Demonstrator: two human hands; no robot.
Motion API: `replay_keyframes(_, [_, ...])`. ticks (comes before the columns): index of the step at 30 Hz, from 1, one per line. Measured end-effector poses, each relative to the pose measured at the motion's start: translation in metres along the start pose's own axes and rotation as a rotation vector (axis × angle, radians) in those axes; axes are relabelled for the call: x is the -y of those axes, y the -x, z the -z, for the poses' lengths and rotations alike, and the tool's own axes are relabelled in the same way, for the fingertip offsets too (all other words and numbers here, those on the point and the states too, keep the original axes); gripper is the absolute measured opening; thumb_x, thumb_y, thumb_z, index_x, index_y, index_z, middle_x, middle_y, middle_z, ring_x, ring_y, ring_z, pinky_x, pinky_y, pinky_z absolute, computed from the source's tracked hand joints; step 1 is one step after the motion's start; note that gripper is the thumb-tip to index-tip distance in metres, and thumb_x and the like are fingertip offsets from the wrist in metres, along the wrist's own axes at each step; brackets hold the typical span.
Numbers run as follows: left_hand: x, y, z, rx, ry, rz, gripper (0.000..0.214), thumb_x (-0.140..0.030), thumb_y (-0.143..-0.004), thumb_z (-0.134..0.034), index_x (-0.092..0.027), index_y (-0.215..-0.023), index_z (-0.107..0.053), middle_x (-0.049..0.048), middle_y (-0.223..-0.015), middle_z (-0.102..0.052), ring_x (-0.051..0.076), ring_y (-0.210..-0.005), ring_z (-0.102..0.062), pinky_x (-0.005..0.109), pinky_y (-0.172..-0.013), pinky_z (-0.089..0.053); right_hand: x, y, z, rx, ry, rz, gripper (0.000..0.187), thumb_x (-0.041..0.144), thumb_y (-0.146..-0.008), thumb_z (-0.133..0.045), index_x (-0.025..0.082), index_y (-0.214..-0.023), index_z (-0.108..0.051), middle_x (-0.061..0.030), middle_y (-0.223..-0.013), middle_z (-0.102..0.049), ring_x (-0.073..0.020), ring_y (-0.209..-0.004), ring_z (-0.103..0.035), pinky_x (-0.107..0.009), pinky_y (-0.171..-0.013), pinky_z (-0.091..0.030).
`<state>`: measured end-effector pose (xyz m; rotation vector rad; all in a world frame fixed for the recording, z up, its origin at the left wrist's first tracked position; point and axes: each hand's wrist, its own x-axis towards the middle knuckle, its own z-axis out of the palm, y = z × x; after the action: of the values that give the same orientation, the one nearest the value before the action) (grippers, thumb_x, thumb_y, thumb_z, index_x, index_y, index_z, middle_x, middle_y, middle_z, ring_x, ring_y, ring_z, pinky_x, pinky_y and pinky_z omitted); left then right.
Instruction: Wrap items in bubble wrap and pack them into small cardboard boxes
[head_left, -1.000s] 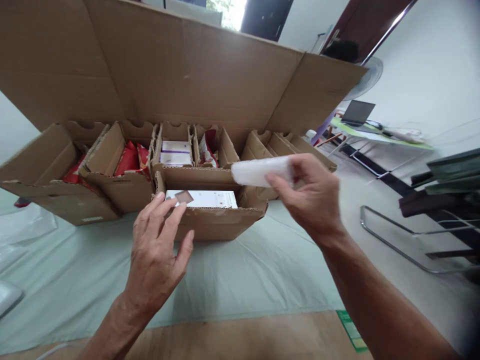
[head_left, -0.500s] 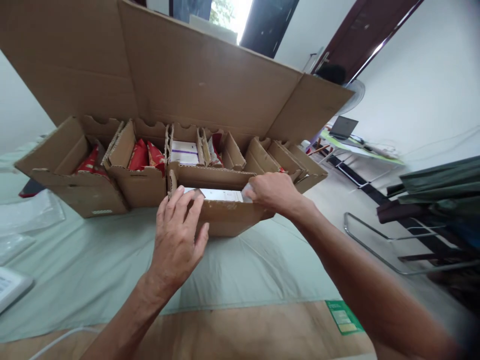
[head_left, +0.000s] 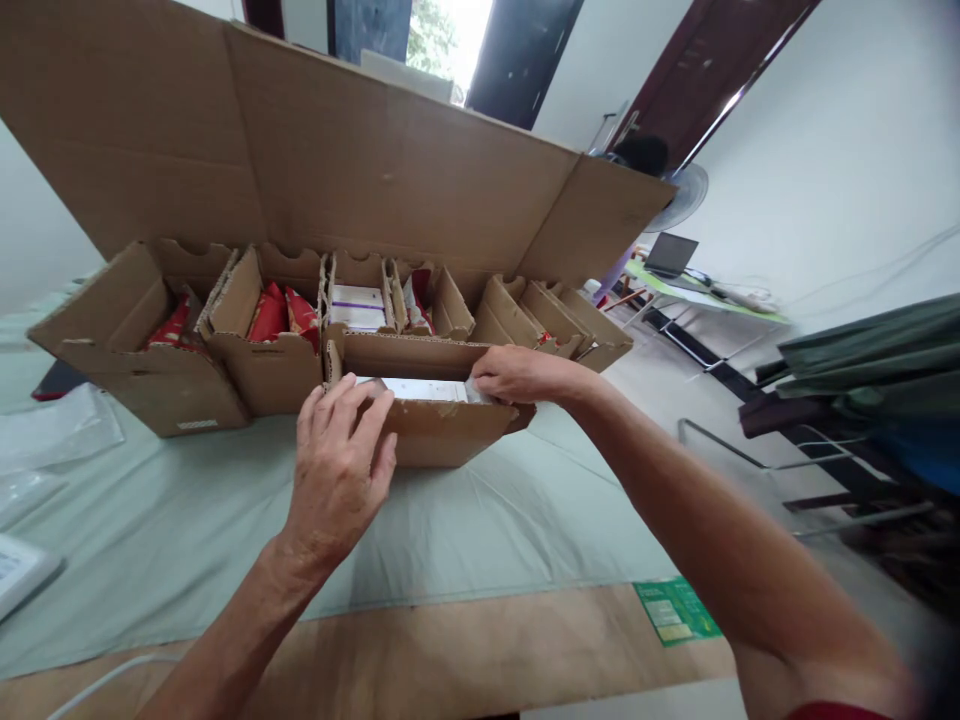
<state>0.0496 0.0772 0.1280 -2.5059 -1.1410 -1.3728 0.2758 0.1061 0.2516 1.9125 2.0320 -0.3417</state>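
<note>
A narrow open cardboard bin [head_left: 442, 435] stands in front of me on the green cloth. Inside it lies a white box [head_left: 426, 389], only its top strip showing above the front wall. My left hand [head_left: 341, 450] rests its fingertips over the bin's left end, fingers apart and bent at the tips. At the other end, my right hand [head_left: 525, 375] reaches into the bin with its fingers closed on clear plastic wrap [head_left: 474, 391] beside the white box. The front wall hides the lower part of the contents.
Behind stands a row of cardboard bins [head_left: 274, 375], some with red packets [head_left: 268, 315], one with white boxes [head_left: 358, 308]. A tall cardboard panel [head_left: 405, 150] rises at the back. Clear plastic bags [head_left: 60, 430] and a white device [head_left: 26, 575] lie left.
The view has shifted slightly, so the bins appear a little farther left. My right hand sits lower at the bin's right end, still on the plastic. My left hand keeps its place.
</note>
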Motion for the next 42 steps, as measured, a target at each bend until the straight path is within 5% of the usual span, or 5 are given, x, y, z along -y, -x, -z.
replay_keyframes(9, [-0.006,0.008,0.017,-0.218,0.101,0.093,0.059,-0.015,-0.088,-0.066,-0.025,-0.145,-0.051,0.0159,-0.153,-0.048,0.036,-0.147,-0.042,0.060,-0.121,-0.035,-0.007,0.002,-0.006,-0.188,-0.006,-0.069,0.027,0.021,-0.088,-0.054,0.016,-0.093,-0.080,-0.0123,-0.100,-0.080,-0.0227,-0.087,-0.070,-0.029,-0.069,-0.045])
replay_keyframes(16, [0.012,0.019,0.011,-0.015,0.672,0.802,0.077,-0.036,-0.087,-0.069,-0.023,-0.155,-0.035,0.0183,-0.163,-0.037,0.036,-0.152,-0.035,0.059,-0.121,-0.035,-0.047,0.068,-0.074,-0.872,-0.545,-0.098,0.028,0.039,-0.091,-0.056,0.018,-0.096,-0.074,-0.0073,-0.090,-0.078,-0.0203,-0.079,-0.069,-0.033,-0.073,-0.052])
replay_keyframes(25, [0.001,0.010,-0.013,0.092,0.942,0.774,0.063,-0.029,-0.082,-0.067,-0.018,-0.141,-0.049,0.0136,-0.146,-0.059,0.028,-0.139,-0.052,0.051,-0.124,-0.031,-0.008,0.021,-0.154,-0.647,-1.005,0.019,0.056,0.046,-0.092,-0.057,0.015,-0.139,-0.053,-0.0160,-0.131,-0.069,-0.0264,-0.110,-0.067,-0.037,-0.086,-0.056])
replay_keyframes(32, [-0.034,0.077,0.046,0.153,0.636,0.685,0.075,-0.030,-0.092,-0.062,-0.035,-0.159,-0.029,0.0107,-0.161,-0.044,0.032,-0.142,-0.051,0.058,-0.117,-0.043,0.028,0.101,-0.184,-0.842,-0.978,-0.010,0.051,0.047,-0.096,-0.059,0.021,-0.140,-0.057,-0.0132,-0.131,-0.069,-0.0303,-0.117,-0.067,-0.046,-0.098,-0.055])
replay_keyframes(42, [-0.024,0.057,0.070,0.018,0.728,0.710,0.073,-0.032,-0.089,-0.067,-0.035,-0.155,-0.037,0.0070,-0.158,-0.048,0.031,-0.140,-0.053,0.054,-0.118,-0.045,0.043,0.088,-0.137,-0.924,-0.920,0.087,0.057,0.042,-0.095,-0.059,0.021,-0.148,-0.051,-0.0141,-0.153,-0.055,-0.0309,-0.126,-0.061,-0.043,-0.098,-0.057])
